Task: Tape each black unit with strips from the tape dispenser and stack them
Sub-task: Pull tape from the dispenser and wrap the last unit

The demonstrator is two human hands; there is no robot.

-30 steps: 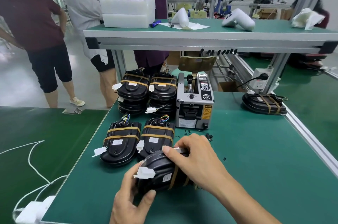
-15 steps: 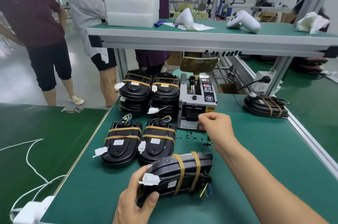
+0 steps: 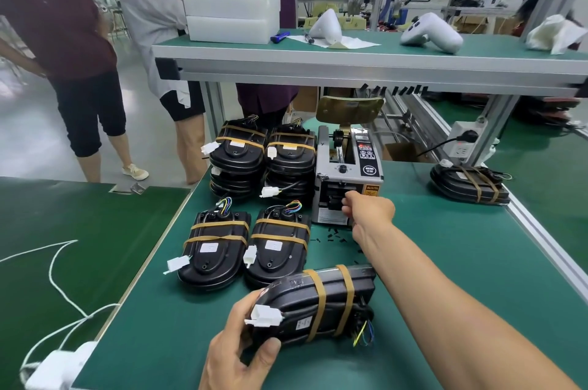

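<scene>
Black unit point(image 3: 321, 303) gripped in my left hand point(image 3: 237, 354); my right hand point(image 3: 370, 210) has reached the dispenser point(image 3: 346, 179), fingers pinching at its slot for another strip.

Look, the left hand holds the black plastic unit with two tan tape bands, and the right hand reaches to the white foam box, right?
Not quite. In the head view the right hand reaches to the grey tape dispenser, not a foam box. The left hand does hold the black plastic unit with two tan tape bands.
</scene>
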